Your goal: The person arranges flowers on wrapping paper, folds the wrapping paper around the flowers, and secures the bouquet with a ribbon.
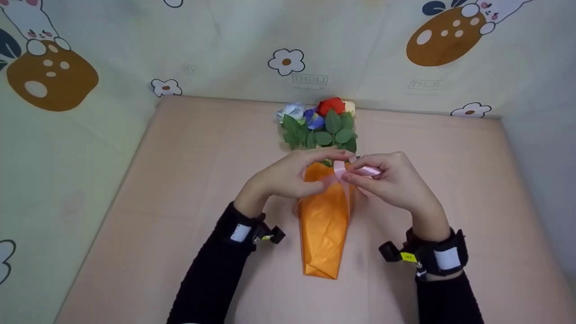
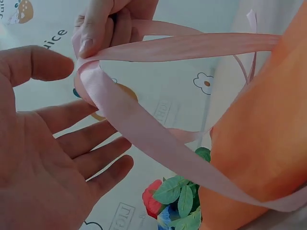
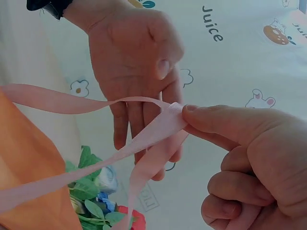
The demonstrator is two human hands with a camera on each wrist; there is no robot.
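Note:
A bouquet wrapped in orange paper (image 1: 324,229) lies on the table, with leaves and artificial flowers (image 1: 331,107) in red, blue, pale blue and cream at its far end. Pink ribbon (image 1: 339,169) runs around the wrapping near the flowers. Between thumb and forefinger, my right hand (image 3: 273,158) pinches the ribbon where strands cross above the paper; its other fingers curl over another ribbon length. My left hand (image 2: 53,139) is beside that pinch with fingers spread and fairly straight. Its thumb is close to the ribbon; whether it touches cannot be told.
The pink-beige table (image 1: 180,216) extends around the bouquet. Behind it hangs a pale sheet (image 1: 225,45) printed with flowers, rabbits and brown fruit. Both wrists wear black bands with small cameras.

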